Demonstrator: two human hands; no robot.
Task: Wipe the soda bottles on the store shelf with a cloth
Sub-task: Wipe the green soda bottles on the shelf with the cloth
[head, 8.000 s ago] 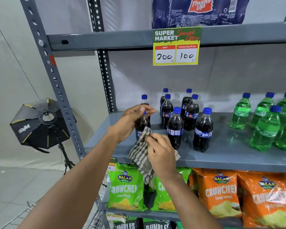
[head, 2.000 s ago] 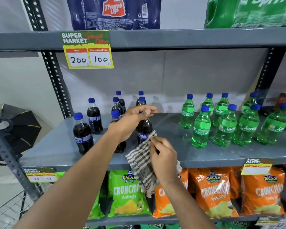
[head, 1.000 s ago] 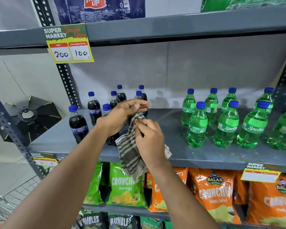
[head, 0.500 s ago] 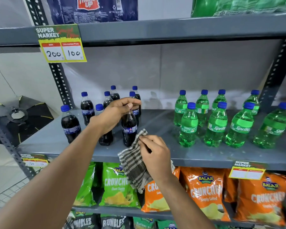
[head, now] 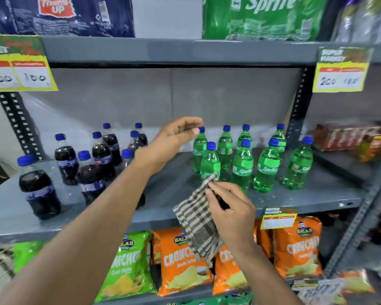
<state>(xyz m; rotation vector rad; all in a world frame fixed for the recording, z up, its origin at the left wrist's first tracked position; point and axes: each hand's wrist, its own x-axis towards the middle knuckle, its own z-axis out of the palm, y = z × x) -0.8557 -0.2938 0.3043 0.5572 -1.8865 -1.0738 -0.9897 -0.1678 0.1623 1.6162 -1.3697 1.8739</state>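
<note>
Several dark cola bottles (head: 39, 190) with blue caps stand on the left of the grey shelf (head: 163, 194). Several green Sprite bottles (head: 242, 164) with blue caps stand to the right. My left hand (head: 176, 137) hovers in the air just left of the green bottles, fingers loosely curled, holding nothing. My right hand (head: 231, 208) is lower, in front of the shelf edge, pinching a brown-and-white checked cloth (head: 197, 219) that hangs down from it. The cloth's top corner reaches the base of the nearest green bottle (head: 210, 164).
Green and orange chip bags (head: 180, 258) fill the shelf below. Big Thums Up and Sprite packs (head: 264, 16) sit on the shelf above, with yellow price tags (head: 341, 71) hanging from its edge. A perforated upright post (head: 295, 111) stands right of the green bottles.
My left hand has let go of the cola bottle and moved right and up toward the green bottles. The view and my right hand with the cloth have shifted right as well.
</note>
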